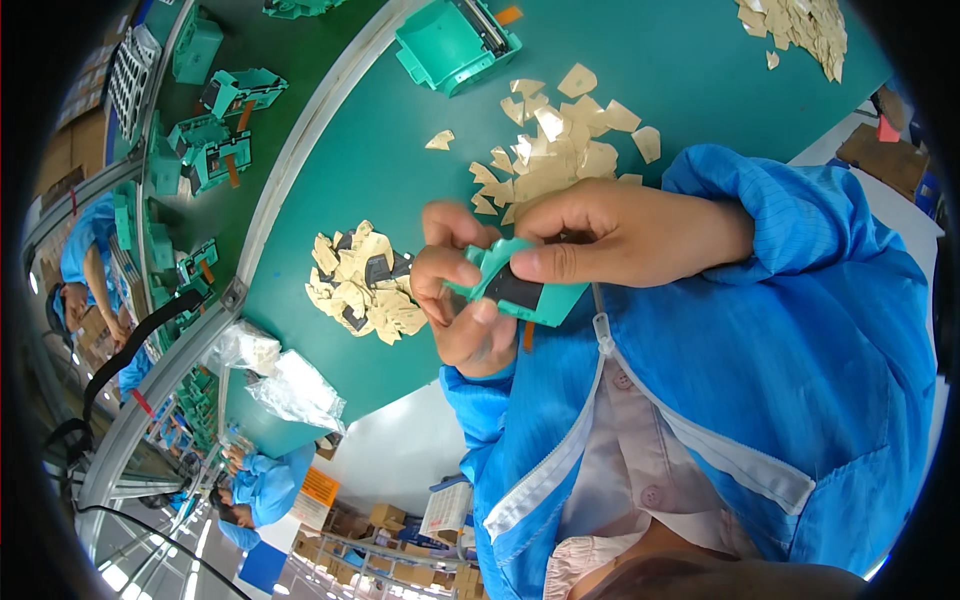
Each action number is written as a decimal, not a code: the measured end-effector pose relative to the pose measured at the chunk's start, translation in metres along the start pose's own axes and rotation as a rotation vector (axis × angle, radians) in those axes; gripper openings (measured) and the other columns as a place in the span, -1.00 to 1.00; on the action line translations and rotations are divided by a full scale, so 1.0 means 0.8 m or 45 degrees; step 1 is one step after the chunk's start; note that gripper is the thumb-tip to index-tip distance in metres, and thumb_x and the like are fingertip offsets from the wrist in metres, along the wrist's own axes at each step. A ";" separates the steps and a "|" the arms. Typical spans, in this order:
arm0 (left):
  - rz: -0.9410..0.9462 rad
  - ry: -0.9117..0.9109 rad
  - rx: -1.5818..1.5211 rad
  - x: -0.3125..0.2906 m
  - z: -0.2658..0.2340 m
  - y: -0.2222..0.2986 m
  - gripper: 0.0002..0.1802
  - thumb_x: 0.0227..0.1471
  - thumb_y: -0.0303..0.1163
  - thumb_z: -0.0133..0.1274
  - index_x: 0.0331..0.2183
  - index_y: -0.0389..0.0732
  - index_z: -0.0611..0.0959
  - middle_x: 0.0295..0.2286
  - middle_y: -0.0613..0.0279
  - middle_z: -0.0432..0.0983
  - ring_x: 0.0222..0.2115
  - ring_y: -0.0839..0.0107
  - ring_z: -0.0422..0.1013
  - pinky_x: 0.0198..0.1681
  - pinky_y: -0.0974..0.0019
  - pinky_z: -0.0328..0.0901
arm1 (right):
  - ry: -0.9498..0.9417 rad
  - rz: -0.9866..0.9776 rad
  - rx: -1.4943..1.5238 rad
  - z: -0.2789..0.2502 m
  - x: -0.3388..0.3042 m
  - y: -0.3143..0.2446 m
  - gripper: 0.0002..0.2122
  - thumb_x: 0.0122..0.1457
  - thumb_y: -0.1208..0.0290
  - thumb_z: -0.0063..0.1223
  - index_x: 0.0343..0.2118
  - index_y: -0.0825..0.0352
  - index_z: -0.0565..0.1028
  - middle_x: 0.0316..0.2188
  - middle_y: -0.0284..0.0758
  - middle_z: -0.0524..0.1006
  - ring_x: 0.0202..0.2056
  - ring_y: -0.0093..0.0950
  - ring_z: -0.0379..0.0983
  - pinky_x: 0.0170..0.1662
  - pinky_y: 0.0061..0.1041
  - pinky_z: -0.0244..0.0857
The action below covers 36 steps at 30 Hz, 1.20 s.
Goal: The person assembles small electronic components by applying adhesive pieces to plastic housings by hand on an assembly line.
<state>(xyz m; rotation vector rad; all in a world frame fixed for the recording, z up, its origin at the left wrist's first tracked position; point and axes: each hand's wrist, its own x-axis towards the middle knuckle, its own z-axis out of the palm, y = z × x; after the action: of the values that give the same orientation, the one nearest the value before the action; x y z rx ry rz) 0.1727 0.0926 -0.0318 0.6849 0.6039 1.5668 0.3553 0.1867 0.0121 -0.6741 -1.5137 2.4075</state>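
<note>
A green plastic housing is held in front of my chest, tilted, with a dark patch lying on its face. My left hand is closed round its left end, fingers behind and thumb on the near side. From the right, my right hand pinches the upper edge, its thumb pressing down at the border of the dark patch. A short orange strip hangs below the housing. Just beyond my right hand lies a loose heap of cream paper pieces. Left of my left hand sits a pile of cream pieces with black pads.
Another green housing stands on the green table at the far side. More cream scraps lie far right. Past the metal rail, several green housings line a belt. Clear plastic bags lie left; co-workers sit beyond.
</note>
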 end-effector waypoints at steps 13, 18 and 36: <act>0.042 0.733 2.158 -0.012 -0.031 0.110 -0.60 -0.09 -0.50 0.25 -0.11 -0.12 0.67 -0.09 0.17 0.46 -0.03 0.18 0.32 0.05 0.13 0.18 | 0.947 -0.348 -0.679 -0.247 0.197 -0.142 -0.51 0.34 0.02 -0.13 -0.08 0.48 0.50 -0.16 -0.28 0.56 -0.15 -0.46 0.41 -0.08 -0.46 0.29; -0.036 0.711 2.504 -0.051 -0.053 0.148 -0.60 -0.14 -0.39 0.35 -0.15 -0.08 0.72 -0.09 0.24 0.49 -0.05 0.17 0.30 0.04 0.14 0.23 | 1.239 -0.321 -1.043 -0.235 0.249 -0.132 -0.40 0.31 -0.07 -0.13 0.06 0.50 0.42 -0.07 -0.09 0.53 -0.07 -0.29 0.44 0.00 -0.34 0.29; 0.213 0.148 2.875 -0.224 -0.060 0.071 -0.59 -0.12 -0.11 0.33 -0.22 -0.12 0.74 -0.19 0.35 0.52 -0.22 0.37 0.34 0.01 0.18 0.07 | 0.814 -0.539 -0.968 0.027 0.049 -0.029 -0.79 0.40 0.35 -0.16 -0.05 0.36 0.41 -0.11 -0.35 0.42 -0.05 -0.57 0.34 0.06 -0.52 0.21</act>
<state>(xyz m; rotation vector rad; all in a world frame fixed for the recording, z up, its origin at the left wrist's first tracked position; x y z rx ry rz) 0.1105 -0.0910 -0.0381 2.1900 2.4056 0.3489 0.3095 0.1966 0.0307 -0.9970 -1.9615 1.1083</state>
